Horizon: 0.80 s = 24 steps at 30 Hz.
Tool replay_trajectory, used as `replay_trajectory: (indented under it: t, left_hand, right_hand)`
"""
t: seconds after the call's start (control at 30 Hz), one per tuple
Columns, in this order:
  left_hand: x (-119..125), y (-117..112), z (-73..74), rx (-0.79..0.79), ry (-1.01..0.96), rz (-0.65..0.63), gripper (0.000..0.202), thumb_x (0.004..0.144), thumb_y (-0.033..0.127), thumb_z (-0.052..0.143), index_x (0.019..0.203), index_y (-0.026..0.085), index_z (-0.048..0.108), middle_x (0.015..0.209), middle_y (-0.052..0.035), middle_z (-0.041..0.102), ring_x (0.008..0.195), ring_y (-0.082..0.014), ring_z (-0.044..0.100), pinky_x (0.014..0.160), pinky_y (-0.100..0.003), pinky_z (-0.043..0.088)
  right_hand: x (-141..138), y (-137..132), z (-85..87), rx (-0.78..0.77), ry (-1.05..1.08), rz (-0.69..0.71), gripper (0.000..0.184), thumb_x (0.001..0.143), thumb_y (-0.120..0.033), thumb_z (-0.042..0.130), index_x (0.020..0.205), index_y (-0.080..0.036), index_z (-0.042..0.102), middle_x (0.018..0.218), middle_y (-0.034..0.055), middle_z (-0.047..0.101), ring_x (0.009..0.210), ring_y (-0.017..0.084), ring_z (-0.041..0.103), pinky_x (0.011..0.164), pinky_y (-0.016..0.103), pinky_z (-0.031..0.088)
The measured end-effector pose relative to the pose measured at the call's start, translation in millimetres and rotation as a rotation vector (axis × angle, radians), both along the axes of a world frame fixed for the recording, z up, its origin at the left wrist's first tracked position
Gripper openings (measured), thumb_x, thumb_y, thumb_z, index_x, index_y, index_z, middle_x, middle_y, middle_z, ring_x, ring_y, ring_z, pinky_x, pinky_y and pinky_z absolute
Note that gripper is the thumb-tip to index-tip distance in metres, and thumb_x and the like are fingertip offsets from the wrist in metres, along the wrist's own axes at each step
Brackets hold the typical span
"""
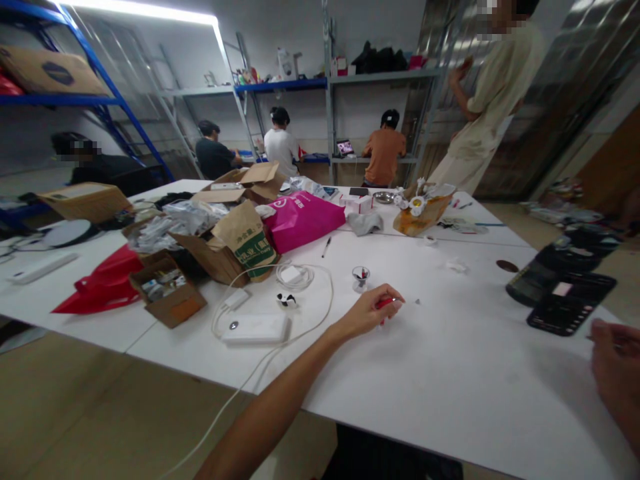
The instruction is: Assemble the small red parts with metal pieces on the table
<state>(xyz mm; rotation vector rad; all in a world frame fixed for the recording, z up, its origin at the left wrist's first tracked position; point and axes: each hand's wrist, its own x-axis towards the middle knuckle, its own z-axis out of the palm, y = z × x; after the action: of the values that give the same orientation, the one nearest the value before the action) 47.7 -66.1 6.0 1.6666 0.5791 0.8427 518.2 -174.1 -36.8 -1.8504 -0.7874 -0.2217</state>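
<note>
My left hand (370, 312) is closed around a small red object (384, 303) with a shiny end, just above the white table (450, 373). Most of that object is hidden by the fingers, so its kind is unclear. Just behind the hand stands a small clear cup (361, 279) with dark and red bits in it. At the right edge, partly cut off, my right hand (617, 373) has its fingers curled together; a thin dark tip shows at them, too small to name. Beside it a black phone (571, 303) leans against a dark bottle-like item (560, 260).
Left of my arm lie a white power bank (257, 329), a looped white cable (330, 293) and a charger (291, 273). Open cardboard boxes (173, 300), a red bag (105, 280) and a magenta bag (305, 220) crowd the left. Several people are beyond the table.
</note>
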Motion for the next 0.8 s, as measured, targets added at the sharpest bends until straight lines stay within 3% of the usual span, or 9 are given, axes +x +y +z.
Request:
replay_trajectory:
  t: [0.1, 0.27, 0.37, 0.47, 0.6, 0.8]
  left_hand:
    - [4.0, -4.0, -4.9, 0.218, 0.096, -0.015, 0.037, 0.105, 0.049, 0.062, 0.122, 0.019, 0.077, 0.094, -0.0064, 0.072, 0.080, -0.0159, 0.063, 0.078, -0.028, 0.050]
    - [10.3, -14.9, -12.4, 0.578, 0.233, -0.025, 0.040, 0.111, 0.031, 0.048, 0.143, 0.020, 0.069, 0.104, -0.0125, 0.070, 0.096, -0.0223, 0.067, 0.090, -0.034, 0.055]
    - [11.1, -19.3, -15.6, 0.665, 0.270, -0.082, 0.043, 0.110, 0.025, 0.048, 0.151, 0.021, 0.060, 0.114, -0.0145, 0.069, 0.112, -0.0251, 0.066, 0.101, -0.038, 0.055]
    - [11.2, -16.6, -20.8, 0.638, 0.320, -0.069, 0.036, 0.110, 0.025, 0.051, 0.143, 0.022, 0.062, 0.117, -0.0130, 0.071, 0.114, -0.0243, 0.067, 0.103, -0.037, 0.055]
    - [12.8, -8.8, -28.0, 0.649, 0.408, 0.032, 0.025, 0.110, 0.036, 0.055, 0.123, 0.020, 0.069, 0.106, -0.0104, 0.074, 0.100, -0.0229, 0.070, 0.092, -0.034, 0.054]
    - [19.3, -9.1, -28.0, 0.815, 0.490, 0.125, 0.043, 0.112, 0.050, 0.047, 0.097, 0.018, 0.072, 0.086, -0.0108, 0.071, 0.086, -0.0236, 0.067, 0.085, -0.035, 0.051]
  right_hand:
    - [-46.7, 3.9, -5.6, -0.045, -0.020, 0.195, 0.052, 0.078, -0.073, 0.074, 0.098, -0.025, 0.068, 0.096, 0.0154, 0.075, 0.086, 0.031, 0.072, 0.085, 0.047, 0.057]
    - [-156.3, 22.5, -1.9, -0.237, 0.163, 0.855, 0.057, 0.091, -0.078, 0.063, 0.095, -0.021, 0.069, 0.079, 0.0054, 0.069, 0.073, 0.020, 0.066, 0.072, 0.033, 0.055]
    - [-207.4, 36.3, 4.8, -0.321, 0.193, 1.172, 0.062, 0.100, -0.078, 0.049, 0.081, -0.021, 0.066, 0.073, 0.0045, 0.066, 0.072, 0.018, 0.061, 0.073, 0.031, 0.052]
    - [-231.5, 44.3, 8.9, -0.368, 0.188, 1.223, 0.069, 0.100, -0.081, 0.045, 0.069, -0.021, 0.061, 0.065, 0.0029, 0.059, 0.065, 0.016, 0.054, 0.066, 0.030, 0.047]
    - [-233.2, 44.9, 9.7, -0.392, 0.221, 1.191, 0.071, 0.098, -0.082, 0.047, 0.066, -0.020, 0.058, 0.061, 0.0017, 0.055, 0.059, 0.014, 0.050, 0.060, 0.028, 0.042]
    - [-228.0, 42.6, 9.3, -0.364, 0.204, 1.138, 0.068, 0.094, -0.082, 0.054, 0.066, -0.021, 0.059, 0.061, 0.0004, 0.053, 0.059, 0.013, 0.047, 0.058, 0.027, 0.040]
